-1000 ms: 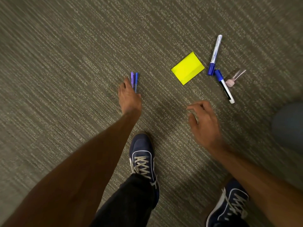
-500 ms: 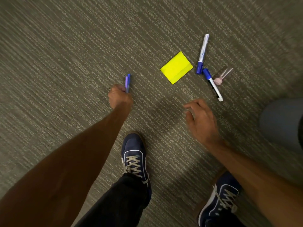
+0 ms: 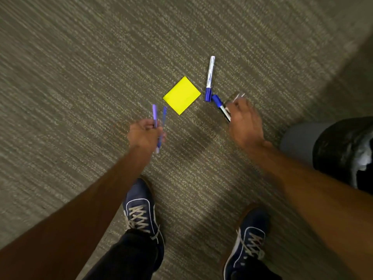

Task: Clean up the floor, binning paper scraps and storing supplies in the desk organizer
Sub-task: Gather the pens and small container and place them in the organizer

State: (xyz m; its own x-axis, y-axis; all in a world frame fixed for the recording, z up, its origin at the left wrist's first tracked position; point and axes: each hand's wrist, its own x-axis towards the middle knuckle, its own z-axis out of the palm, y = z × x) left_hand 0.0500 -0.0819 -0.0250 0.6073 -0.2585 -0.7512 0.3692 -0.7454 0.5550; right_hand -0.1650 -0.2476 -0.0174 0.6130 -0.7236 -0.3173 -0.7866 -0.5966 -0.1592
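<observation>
Pens (image 3: 155,116) upright in left hand (image 3: 144,136) (fisted), right hand (image 3: 245,122) spread over marker (image 3: 222,109)

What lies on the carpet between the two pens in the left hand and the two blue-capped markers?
In the head view, a yellow sticky-note pad lies flat between the pens held in the left hand and the markers; otherwise bare carpet.

Rough ribbed carpet (image 3: 80,98); matt yellow paper pad (image 3: 181,95); glossy plastic markers (image 3: 210,77).
</observation>
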